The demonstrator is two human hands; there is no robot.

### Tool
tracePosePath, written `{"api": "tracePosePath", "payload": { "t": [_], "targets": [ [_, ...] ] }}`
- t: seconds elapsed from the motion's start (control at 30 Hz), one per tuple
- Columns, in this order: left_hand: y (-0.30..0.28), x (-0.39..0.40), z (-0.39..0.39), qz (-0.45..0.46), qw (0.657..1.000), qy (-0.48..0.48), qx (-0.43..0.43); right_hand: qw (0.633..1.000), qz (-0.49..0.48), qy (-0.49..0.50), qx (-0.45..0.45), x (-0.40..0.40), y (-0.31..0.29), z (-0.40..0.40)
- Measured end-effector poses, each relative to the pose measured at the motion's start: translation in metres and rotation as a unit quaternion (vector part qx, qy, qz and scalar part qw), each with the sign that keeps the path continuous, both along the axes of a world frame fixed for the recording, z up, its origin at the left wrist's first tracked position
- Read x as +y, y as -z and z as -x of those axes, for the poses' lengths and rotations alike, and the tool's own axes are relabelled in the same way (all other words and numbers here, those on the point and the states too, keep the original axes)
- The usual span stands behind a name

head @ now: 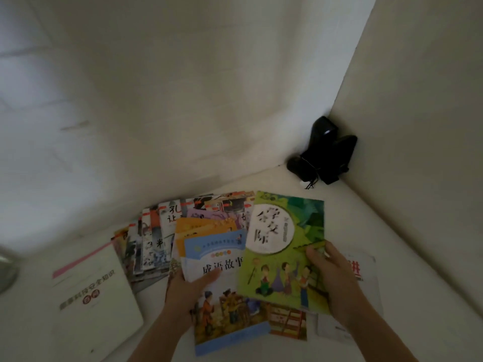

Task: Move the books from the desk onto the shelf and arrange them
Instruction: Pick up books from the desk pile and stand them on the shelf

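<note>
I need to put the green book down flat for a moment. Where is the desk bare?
Bare desk lies right of the green book, up to the wall and the black device. A narrower strip runs behind the fanned books. Left of them it is crowded, by the white booklet.

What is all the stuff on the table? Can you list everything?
green book: one, green cover, top of the pile, right hand's grip on its right edge
blue book: one, blue and white, under the green book, left hand's grip on its left side
fanned books: many, count unclear, mixed colours, behind the blue book
white book: one, white with pink stripe, flat at left
black objects: blurry, black, back corner
white paper: white with red print, under right hand
left hand: one
right hand: one
</note>
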State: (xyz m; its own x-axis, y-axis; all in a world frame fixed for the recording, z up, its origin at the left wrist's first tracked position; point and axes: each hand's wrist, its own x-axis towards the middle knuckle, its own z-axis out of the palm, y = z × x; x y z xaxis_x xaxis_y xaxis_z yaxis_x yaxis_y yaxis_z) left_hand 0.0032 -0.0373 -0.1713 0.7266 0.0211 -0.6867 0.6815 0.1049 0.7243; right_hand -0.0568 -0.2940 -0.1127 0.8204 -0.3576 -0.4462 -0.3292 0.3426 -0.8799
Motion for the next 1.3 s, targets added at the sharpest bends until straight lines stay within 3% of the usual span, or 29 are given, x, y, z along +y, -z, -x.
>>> {"api": "tracePosePath", "payload": {
  "t": [0.13,0.2,0.33,0.4,0.47,0.53,0.6,0.7,0.83,0.9,1.03,1.3],
  "targets": [
    [-0.002,0.002,-0.006,0.033,0.999,-0.035,0.024,0.982,0.149,-0.112,-0.009,0.043,0.024,-0.003],
    [-0.003,0.001,-0.005,0.037,0.999,-0.013,-0.005,0.962,0.231,-0.147,-0.014,0.057,0.046,-0.005],
    [-0.007,0.001,0.005,-0.021,0.997,0.06,-0.036,0.93,0.301,-0.209,0.008,0.069,0.085,-0.008],
    [-0.008,0.002,0.008,-0.03,0.996,0.06,-0.054,0.937,0.278,-0.211,0.02,0.07,0.082,-0.007],
    [-0.012,0.002,0.011,-0.025,0.994,0.07,-0.075,0.968,0.153,-0.198,0.012,0.062,0.07,-0.004],
    [-0.025,-0.003,0.01,-0.011,0.989,0.096,-0.112,0.972,0.045,-0.231,0.01,0.048,0.056,0.0],
    [-0.04,-0.013,0.002,0.003,0.976,0.147,-0.163,0.962,0.103,-0.253,-0.012,0.03,0.044,0.001],
    [-0.056,-0.04,-0.017,-0.007,0.945,0.22,-0.241,0.953,0.217,-0.207,-0.051,0.01,0.03,-0.002],
    [-0.063,-0.072,-0.029,-0.005,0.92,0.29,-0.264,0.931,0.319,-0.175,-0.025,-0.015,0.026,0.0],
    [-0.055,-0.081,-0.025,0.0,0.911,0.316,-0.264,0.937,0.307,-0.168,-0.022,-0.015,0.027,0.004],
    [-0.03,-0.083,-0.012,-0.019,0.921,0.306,-0.242,0.975,0.197,-0.044,-0.091,-0.008,0.037,0.005],
    [-0.024,-0.092,-0.008,-0.025,0.935,0.286,-0.208,0.972,0.207,-0.04,-0.107,0.004,0.041,0.012]
  ]
}}
